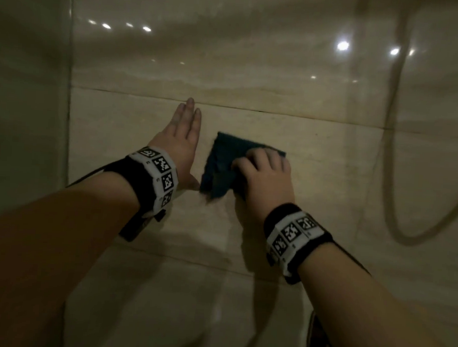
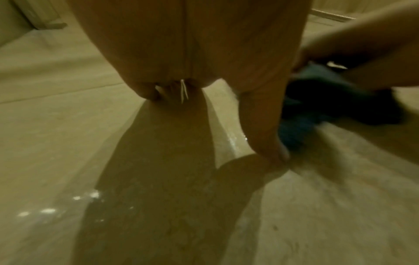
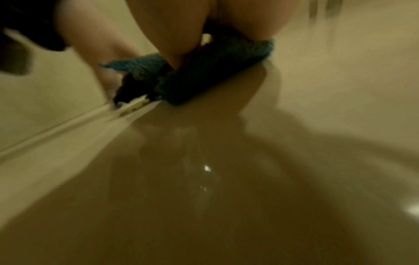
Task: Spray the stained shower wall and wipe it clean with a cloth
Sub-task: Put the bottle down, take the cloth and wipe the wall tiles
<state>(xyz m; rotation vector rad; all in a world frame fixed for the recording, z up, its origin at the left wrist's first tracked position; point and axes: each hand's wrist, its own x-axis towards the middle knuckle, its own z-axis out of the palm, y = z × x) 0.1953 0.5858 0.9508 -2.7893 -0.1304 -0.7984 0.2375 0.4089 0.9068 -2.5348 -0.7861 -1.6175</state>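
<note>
A beige tiled shower wall [image 1: 268, 90] fills the head view, glossy with light glints and faint dark specks at the right. My right hand [image 1: 265, 173] presses a dark teal cloth [image 1: 223, 162] against the wall, its fingers curled over the cloth's right part. In the right wrist view the cloth [image 3: 204, 71] bunches under my palm. My left hand [image 1: 182, 133] lies flat on the wall just left of the cloth, fingers straight and together. Its thumb [image 2: 265, 129] points down beside the cloth [image 2: 322, 100]. No spray bottle is in view.
A shower hose [image 1: 394, 167] hangs in a loop on the right. A side wall [image 1: 26, 94] meets the tiled wall at the left corner. A pale rounded fixture [image 1: 138, 323] sits low at the bottom. Wet streaks [image 2: 86, 197] glisten on the tile.
</note>
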